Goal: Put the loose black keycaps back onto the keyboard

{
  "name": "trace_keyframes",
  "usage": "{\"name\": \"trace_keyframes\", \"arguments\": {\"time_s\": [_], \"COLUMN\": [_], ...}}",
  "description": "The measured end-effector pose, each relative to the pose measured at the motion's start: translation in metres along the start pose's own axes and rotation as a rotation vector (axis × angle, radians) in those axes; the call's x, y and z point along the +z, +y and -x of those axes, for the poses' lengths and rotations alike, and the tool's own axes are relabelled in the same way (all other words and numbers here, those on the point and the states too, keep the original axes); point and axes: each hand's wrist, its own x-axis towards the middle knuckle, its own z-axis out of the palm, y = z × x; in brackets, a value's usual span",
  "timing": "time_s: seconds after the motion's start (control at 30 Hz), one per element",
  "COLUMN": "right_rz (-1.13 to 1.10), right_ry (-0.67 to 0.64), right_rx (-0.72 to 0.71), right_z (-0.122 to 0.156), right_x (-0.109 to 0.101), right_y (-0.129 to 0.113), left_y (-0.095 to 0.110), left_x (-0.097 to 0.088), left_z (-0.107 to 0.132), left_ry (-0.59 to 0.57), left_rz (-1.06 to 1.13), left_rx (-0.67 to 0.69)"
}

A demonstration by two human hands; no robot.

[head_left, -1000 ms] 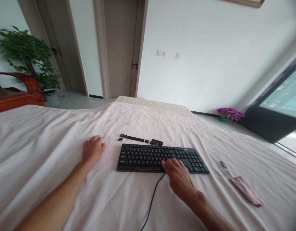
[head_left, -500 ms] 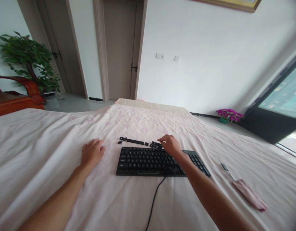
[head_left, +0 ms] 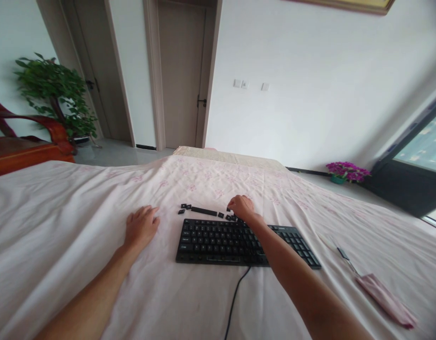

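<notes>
A black computer keyboard (head_left: 212, 241) lies flat on the bedsheet, its bottom row bare in places where keys are off. Behind it is a loose spacebar (head_left: 204, 211), with several loose keycaps (head_left: 221, 215) at either end. My right hand (head_left: 242, 206) is over the right-hand group, its fingers bent together and the tips at a keycap (head_left: 228, 209); whether they grip it is hidden. My right forearm crosses the keyboard and covers part of its keys. Left of the keyboard, my left hand (head_left: 142, 226) rests on the sheet, fingers spread and holding nothing.
The pale floral sheet (head_left: 150, 293) is wrinkled. A black cable (head_left: 235, 297) runs from the keyboard toward me. To the right lie a thin tool with a dark handle (head_left: 342, 252) and a pink cloth pouch (head_left: 386, 300). A wooden chair (head_left: 29, 158) stands at the left.
My right hand has moved slightly left over the loose keycaps, its fingers curling down toward them. My left hand stays on the sheet. The whole view has shifted a little.
</notes>
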Motion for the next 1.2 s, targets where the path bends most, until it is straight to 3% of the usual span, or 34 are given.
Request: {"name": "trace_keyframes", "arguments": {"time_s": [0.33, 0.5, 0.63, 0.8, 1.0, 1.2], "right_rz": [0.09, 0.07, -0.033, -0.232, -0.197, -0.052], "right_ry": [-0.031, -0.018, 0.032, 0.189, 0.248, 0.269], "right_rx": [-0.071, -0.11, -0.159, -0.261, -0.313, -0.353], "right_z": [-0.012, -0.003, 0.027, 0.09, 0.159, 0.18], "right_x": [0.007, -0.003, -0.019, -0.03, -0.014, -0.002], "right_y": [-0.001, -0.003, 0.012, 0.045, 0.064, 0.062], "left_y": [0.002, 0.003, 0.003, 0.002, 0.001, 0.001], "left_x": [-0.002, -0.004, -0.005, -0.004, -0.001, -0.001], "left_z": [0.0, 0.001, 0.001, 0.001, 0.001, 0.0], "left_ry": [0.007, -0.007, -0.013, -0.017, -0.02, -0.02], "left_rz": [0.027, 0.016, 0.013, 0.011, 0.002, -0.004], "left_rx": [-0.008, -0.005, 0.008, 0.013, 0.024, 0.026]}}
